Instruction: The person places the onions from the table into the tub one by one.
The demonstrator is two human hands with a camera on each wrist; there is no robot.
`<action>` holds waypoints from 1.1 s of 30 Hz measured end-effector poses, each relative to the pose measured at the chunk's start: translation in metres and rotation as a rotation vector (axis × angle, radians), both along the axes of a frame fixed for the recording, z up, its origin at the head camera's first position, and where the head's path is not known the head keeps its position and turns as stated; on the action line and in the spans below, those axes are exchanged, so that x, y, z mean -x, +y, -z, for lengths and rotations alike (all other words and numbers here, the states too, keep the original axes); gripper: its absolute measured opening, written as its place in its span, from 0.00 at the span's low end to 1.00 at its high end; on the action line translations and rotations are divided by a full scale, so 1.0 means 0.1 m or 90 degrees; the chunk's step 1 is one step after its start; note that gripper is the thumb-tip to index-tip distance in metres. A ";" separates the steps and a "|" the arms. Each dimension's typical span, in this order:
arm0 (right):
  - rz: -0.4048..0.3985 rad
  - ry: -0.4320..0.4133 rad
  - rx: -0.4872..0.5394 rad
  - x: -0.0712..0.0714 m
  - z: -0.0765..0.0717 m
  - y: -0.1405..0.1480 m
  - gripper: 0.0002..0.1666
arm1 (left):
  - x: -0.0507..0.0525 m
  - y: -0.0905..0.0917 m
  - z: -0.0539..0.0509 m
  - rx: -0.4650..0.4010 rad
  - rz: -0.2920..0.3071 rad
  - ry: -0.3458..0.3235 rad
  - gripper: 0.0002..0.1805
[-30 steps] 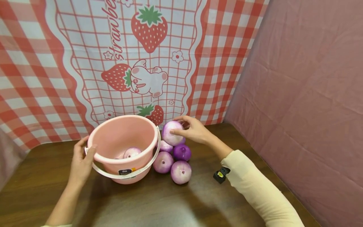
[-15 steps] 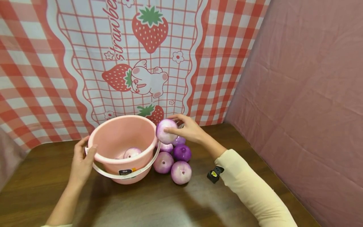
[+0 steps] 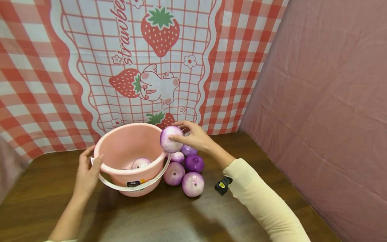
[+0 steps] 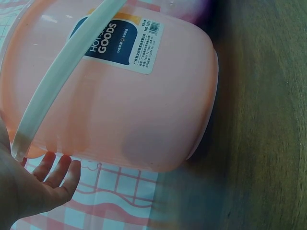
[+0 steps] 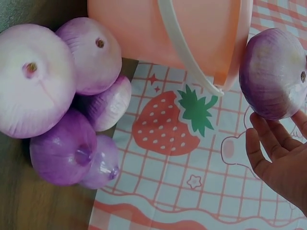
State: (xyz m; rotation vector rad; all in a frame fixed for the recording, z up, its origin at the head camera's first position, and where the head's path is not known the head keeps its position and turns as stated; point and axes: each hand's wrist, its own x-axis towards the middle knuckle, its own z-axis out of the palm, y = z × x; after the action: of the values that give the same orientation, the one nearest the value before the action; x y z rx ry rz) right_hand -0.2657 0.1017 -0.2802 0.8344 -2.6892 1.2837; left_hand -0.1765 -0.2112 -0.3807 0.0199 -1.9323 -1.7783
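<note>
My right hand (image 3: pixel 193 136) pinches a purple-white onion (image 3: pixel 171 139) between thumb and fingers at the right rim of a pink bucket (image 3: pixel 133 179). In the right wrist view that onion (image 5: pixel 272 74) appears beside the bucket's rim, above my fingertips. My left hand (image 3: pixel 87 171) grips the bucket's left rim, thumb over the edge near the handle joint. The left wrist view has its fingers (image 4: pixel 71 178) curled at the bucket's side by the white handle (image 4: pixel 57 74). Inside the bucket an onion (image 3: pixel 141 163) shows; the near wall hides the rest of the bottom.
Several onions cluster on the wooden table (image 3: pixel 145 222) right of the bucket, among them a pale one (image 3: pixel 193 184) in front and a deep purple one (image 3: pixel 194 163) behind it. A strawberry-print checked cloth (image 3: pixel 160 84) hangs behind, and a pink cloth (image 3: pixel 317 101) along the right.
My right hand has carried the onion leftward from above the pile to the bucket's right rim. The left hand and the bucket have stayed in place.
</note>
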 end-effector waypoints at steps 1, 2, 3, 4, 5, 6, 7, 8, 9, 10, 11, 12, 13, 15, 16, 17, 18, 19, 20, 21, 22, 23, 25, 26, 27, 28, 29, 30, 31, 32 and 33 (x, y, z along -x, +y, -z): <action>-0.001 0.001 0.000 0.00 0.00 -0.01 0.29 | 0.00 0.00 0.00 0.000 0.000 0.000 0.20; -0.001 0.004 -0.001 0.00 0.00 -0.02 0.29 | 0.00 0.00 0.00 0.000 -0.001 0.001 0.20; -0.002 0.005 -0.001 0.01 0.00 -0.03 0.29 | 0.00 0.00 0.00 0.001 -0.001 0.001 0.20; -0.003 0.007 -0.001 0.01 0.00 -0.04 0.29 | 0.00 0.00 0.00 0.002 -0.002 0.001 0.20; -0.004 0.010 -0.001 0.01 0.00 -0.05 0.28 | 0.00 0.00 0.00 0.005 -0.003 0.001 0.20; -0.005 0.013 0.001 0.00 0.00 -0.06 0.28 | 0.00 0.00 0.00 0.008 -0.004 0.001 0.20; -0.004 0.015 0.002 0.00 0.00 -0.07 0.28 | 0.00 0.00 0.00 0.009 -0.005 0.001 0.20; -0.004 0.015 0.004 0.00 0.00 -0.07 0.28 | 0.00 0.00 0.00 0.011 -0.006 0.000 0.20; -0.005 0.014 0.009 -0.01 0.00 -0.08 0.28 | 0.00 0.00 0.00 0.011 -0.006 0.000 0.20; -0.004 0.012 0.013 -0.01 0.00 -0.09 0.28 | 0.00 0.01 0.00 0.012 -0.007 0.000 0.20; -0.005 0.008 0.018 -0.02 -0.01 -0.10 0.29 | 0.00 0.01 0.00 0.012 -0.008 -0.001 0.20; -0.004 0.003 0.023 -0.02 -0.01 -0.11 0.29 | 0.00 0.01 0.00 0.012 -0.008 -0.002 0.20; -0.005 -0.001 0.026 -0.02 -0.01 -0.12 0.29 | 0.00 0.00 0.00 0.014 -0.009 -0.003 0.20; -0.005 -0.009 0.031 -0.03 -0.01 -0.14 0.29 | 0.00 0.00 0.00 0.016 -0.010 -0.003 0.20; -0.007 -0.009 0.032 -0.03 -0.01 -0.15 0.29 | 0.00 0.00 0.00 0.017 -0.011 -0.004 0.20; -0.009 -0.008 0.032 -0.03 -0.01 -0.16 0.29 | 0.00 0.00 0.00 0.017 -0.010 -0.005 0.20; -0.010 -0.006 0.031 -0.03 -0.01 -0.17 0.29 | 0.00 0.00 0.00 0.017 -0.010 -0.005 0.20; -0.011 -0.003 0.030 -0.03 -0.01 -0.19 0.29 | 0.00 0.00 0.00 0.017 -0.009 -0.006 0.20; -0.011 -0.001 0.030 -0.03 -0.01 -0.20 0.28 | -0.01 0.00 0.00 0.015 -0.008 -0.006 0.20; -0.011 0.002 0.028 -0.03 -0.02 -0.22 0.29 | -0.01 0.00 0.00 0.014 -0.006 -0.005 0.20; -0.010 0.005 0.025 -0.04 -0.02 -0.23 0.29 | -0.01 0.00 0.00 0.013 -0.005 -0.004 0.20; -0.010 0.007 0.022 -0.04 -0.02 -0.25 0.29 | -0.01 0.00 0.00 0.010 -0.004 -0.002 0.20; -0.012 0.010 0.017 -0.04 -0.02 -0.29 0.29 | 0.00 0.00 0.01 0.004 -0.001 0.003 0.20; -0.016 0.010 0.017 -0.05 -0.03 -0.30 0.29 | 0.00 0.00 0.02 0.000 0.000 0.005 0.20; -0.020 0.012 0.017 -0.05 -0.02 -0.32 0.29 | 0.01 -0.01 0.04 -0.005 0.003 0.010 0.21; -0.027 0.013 0.021 -0.05 -0.02 -0.34 0.29 | 0.05 -0.05 0.10 -0.021 0.017 0.040 0.21; -0.033 0.014 0.023 -0.05 -0.02 -0.36 0.29 | 0.07 -0.06 0.12 -0.023 0.020 0.043 0.21; -0.038 0.014 0.025 -0.05 -0.02 -0.37 0.29 | 0.07 -0.06 0.13 -0.019 0.019 0.043 0.22; -0.041 0.014 0.025 -0.06 -0.02 -0.38 0.29 | 0.06 -0.06 0.12 -0.016 0.016 0.040 0.22; -0.044 0.014 0.026 -0.06 -0.02 -0.39 0.29 | 0.06 -0.06 0.11 -0.012 0.015 0.039 0.22; -0.044 0.016 0.023 -0.07 -0.02 -0.40 0.29 | 0.05 -0.05 0.10 -0.006 0.012 0.036 0.21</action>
State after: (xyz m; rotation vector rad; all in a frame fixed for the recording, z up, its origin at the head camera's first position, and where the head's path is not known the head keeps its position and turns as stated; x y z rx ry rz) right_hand -0.2590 0.0614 -0.2778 0.9401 -2.6318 1.3223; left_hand -0.1820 -0.2163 -0.3910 -0.0451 -1.8893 -1.7815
